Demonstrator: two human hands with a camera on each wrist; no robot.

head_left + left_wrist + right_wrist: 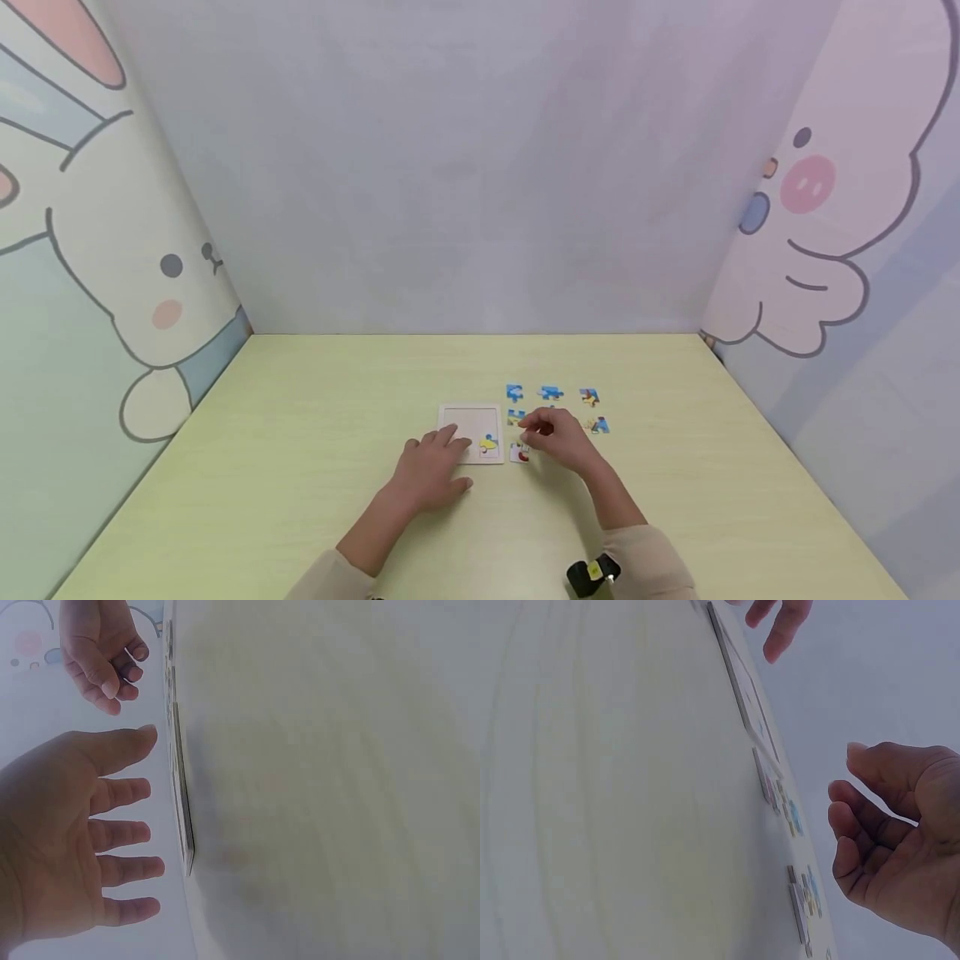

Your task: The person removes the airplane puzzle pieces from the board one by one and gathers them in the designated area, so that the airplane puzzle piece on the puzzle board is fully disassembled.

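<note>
A white puzzle tray lies on the table, with one yellow-and-blue puzzle piece in its lower right corner. My left hand is over the tray's left side with fingers spread; the left wrist view shows them straight and holding nothing. To the tray's right, my right hand hovers above the loose pieces. Its thumb and fingers are loosely bent, with a gap and nothing between them. Beneath its fingertips lies a white-and-red puzzle piece. The right hand partly hides other pieces.
Several loose puzzle pieces sit in rows right of the tray, among them a blue puzzle piece, another blue puzzle piece and a red-and-blue puzzle piece. Printed walls enclose the pale table at the back and sides.
</note>
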